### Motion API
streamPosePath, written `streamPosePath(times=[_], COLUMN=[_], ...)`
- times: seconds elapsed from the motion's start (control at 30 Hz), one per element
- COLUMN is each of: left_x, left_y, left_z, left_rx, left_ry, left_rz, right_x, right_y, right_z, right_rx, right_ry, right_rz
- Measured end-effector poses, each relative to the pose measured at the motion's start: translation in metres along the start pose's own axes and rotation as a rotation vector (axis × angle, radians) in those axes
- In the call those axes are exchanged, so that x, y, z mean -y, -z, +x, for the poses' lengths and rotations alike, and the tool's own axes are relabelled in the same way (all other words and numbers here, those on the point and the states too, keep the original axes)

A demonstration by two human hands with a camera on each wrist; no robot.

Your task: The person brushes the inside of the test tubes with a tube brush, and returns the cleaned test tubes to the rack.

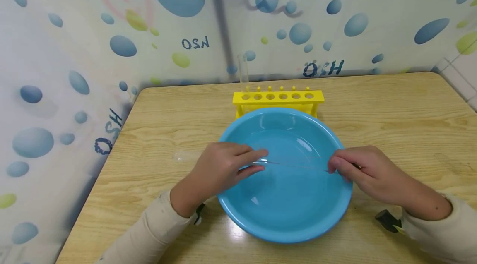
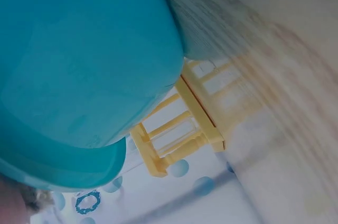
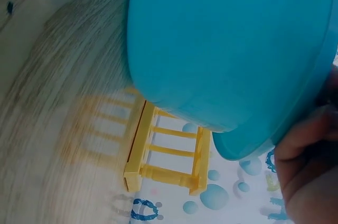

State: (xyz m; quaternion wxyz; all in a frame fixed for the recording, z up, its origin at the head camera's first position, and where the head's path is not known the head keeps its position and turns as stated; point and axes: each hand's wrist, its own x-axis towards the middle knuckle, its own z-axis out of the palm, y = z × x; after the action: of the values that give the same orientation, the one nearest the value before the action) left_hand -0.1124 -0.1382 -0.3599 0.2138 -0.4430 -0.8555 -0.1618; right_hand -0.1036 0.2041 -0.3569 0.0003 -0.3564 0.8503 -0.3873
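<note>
Over the left part of a round light-blue basin (image 1: 287,214), my left hand (image 1: 221,162) holds a clear test tube (image 1: 185,155) between thumb and fingers. Its rounded end shows to the left of the hand, its mouth by the fingertips; the hand covers the middle. My right hand (image 1: 372,177) pinches a thin, straight rod (image 1: 298,166) at the basin's right rim. That rod runs across the basin to the tube's mouth; whether its tip is inside is unclear. In the right wrist view, curled fingers (image 3: 301,145) show beside the basin's rim. Whether the basin holds water I cannot tell.
Behind the basin stands a yellow test tube rack (image 1: 277,97), with a clear tube (image 1: 243,73) upright in its left end hole. The wooden table (image 1: 179,119) meets a wall (image 1: 208,57) patterned with blue drops.
</note>
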Motion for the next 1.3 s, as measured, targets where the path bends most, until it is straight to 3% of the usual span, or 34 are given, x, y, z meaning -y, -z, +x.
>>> streamPosePath(times=[0.13, 0.37, 0.63, 0.83, 1.03, 1.3], left_x=[-0.0008, -0.0006, 0.0001, 0.0011, 0.0007, -0.001], left_y=[-0.0007, -0.0013, -0.0009, -0.0026, -0.0025, -0.0013], left_z=[0.0006, -0.0001, -0.0001, -0.0007, -0.0004, 0.0], left_rx=[0.006, -0.009, -0.017, -0.03, -0.025, -0.035], left_ry=[0.016, 0.065, 0.081, 0.094, 0.098, 0.072], left_rz=[-0.002, 0.008, 0.004, -0.001, -0.007, -0.003], right_x=[-0.001, -0.0018, 0.0012, 0.003, 0.0011, -0.0057], right_y=[-0.0021, -0.0009, -0.0025, -0.0021, -0.0016, 0.0016], right_z=[0.0009, 0.0004, 0.0013, 0.0018, 0.0012, -0.0002], right_rx=[-0.029, -0.006, -0.013, -0.014, -0.014, 0.012], right_ry=[0.063, 0.113, 0.046, -0.035, -0.058, -0.092], right_rz=[-0.002, 0.005, -0.057, -0.038, 0.023, 0.192])
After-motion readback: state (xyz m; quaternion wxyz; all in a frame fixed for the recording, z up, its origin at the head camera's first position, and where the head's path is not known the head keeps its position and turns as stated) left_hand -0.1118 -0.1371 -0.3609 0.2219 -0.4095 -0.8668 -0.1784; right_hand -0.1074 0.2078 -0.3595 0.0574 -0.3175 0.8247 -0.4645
